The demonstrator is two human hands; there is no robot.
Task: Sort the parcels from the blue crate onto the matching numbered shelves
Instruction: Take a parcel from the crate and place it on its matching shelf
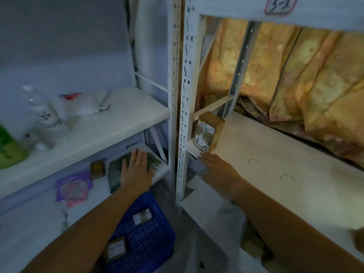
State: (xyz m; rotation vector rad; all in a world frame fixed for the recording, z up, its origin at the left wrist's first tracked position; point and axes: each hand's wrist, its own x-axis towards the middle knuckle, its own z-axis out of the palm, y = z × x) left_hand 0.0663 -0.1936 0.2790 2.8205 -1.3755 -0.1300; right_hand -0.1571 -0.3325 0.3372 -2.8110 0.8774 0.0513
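A small brown cardboard parcel (209,132) with a white label reading 4-2 stands upright at the left end of the right-hand shelf (275,166). My right hand (218,170) hovers just below and in front of it, fingers spread, not touching it. My left hand (136,168) is stretched out flat, fingers apart, over a dark green bag (115,170) on the lower left shelf. The blue crate (145,237) sits on the floor below my left arm with two labelled brown parcels, one (142,215) near the back and one (116,250) at the front.
White perforated uprights (179,95) divide the two shelf units. A tag reading 3-2 (280,4) hangs on the upper right shelf. Orange patterned fabric (295,75) fills the back. The left shelves hold white bags (49,115), a green item (9,152), a pink packet (72,188) and a small brown box (97,168).
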